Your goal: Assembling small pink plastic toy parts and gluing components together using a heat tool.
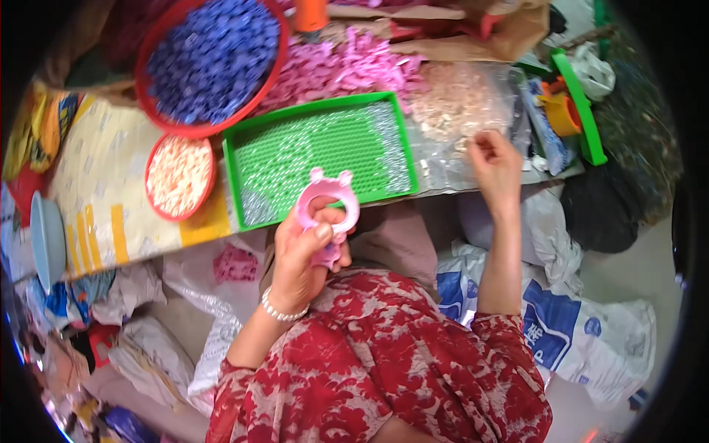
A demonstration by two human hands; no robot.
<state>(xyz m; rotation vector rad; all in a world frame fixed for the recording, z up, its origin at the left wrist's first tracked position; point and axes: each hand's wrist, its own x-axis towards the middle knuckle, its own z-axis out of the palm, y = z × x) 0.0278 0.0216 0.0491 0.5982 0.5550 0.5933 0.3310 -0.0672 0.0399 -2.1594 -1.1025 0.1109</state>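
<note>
My left hand (294,255) is closed around a pink plastic ring-shaped part (351,210) with two small ear-like knobs, held up over the near edge of a green tray (306,116). More pink plastic shows below the ring, partly covered by my fingers. Small shiny metal pins (390,148) lie scattered in the tray, thickest at its right end and near left corner. To the right, my right hand (496,164) is pinched at the near edge of a heap of small pale pieces (450,103) on clear plastic. Whatever its fingertips hold is too small to make out.
Blue pieces (214,63) fill a large red bowl; a smaller red bowl holds pale pieces (179,177). Pink pieces (347,66) are heaped behind the tray, by an orange tool (312,15). A green-rimmed container (583,111) stands right. Plastic bags (591,340) lie below the table.
</note>
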